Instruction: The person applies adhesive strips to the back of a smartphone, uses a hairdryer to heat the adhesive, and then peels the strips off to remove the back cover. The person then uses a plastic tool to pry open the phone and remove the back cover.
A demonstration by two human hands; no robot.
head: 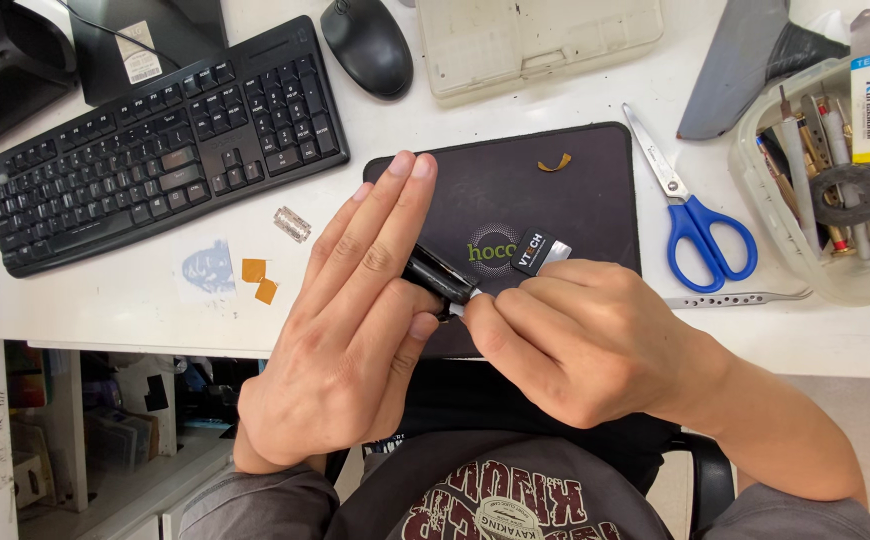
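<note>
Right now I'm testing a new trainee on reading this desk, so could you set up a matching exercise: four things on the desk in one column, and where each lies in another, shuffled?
Things:
1. scissors
2. keyboard
3. mouse
4. tweezers

Places:
A. beyond the dark mat, beside the keyboard's far right corner
B. just right of the mat, handles toward the person
C. along the desk's near edge, below the scissors
D. left of the mat, set at a slant

Pairs: 1-B, 2-D, 3-A, 4-C
</note>
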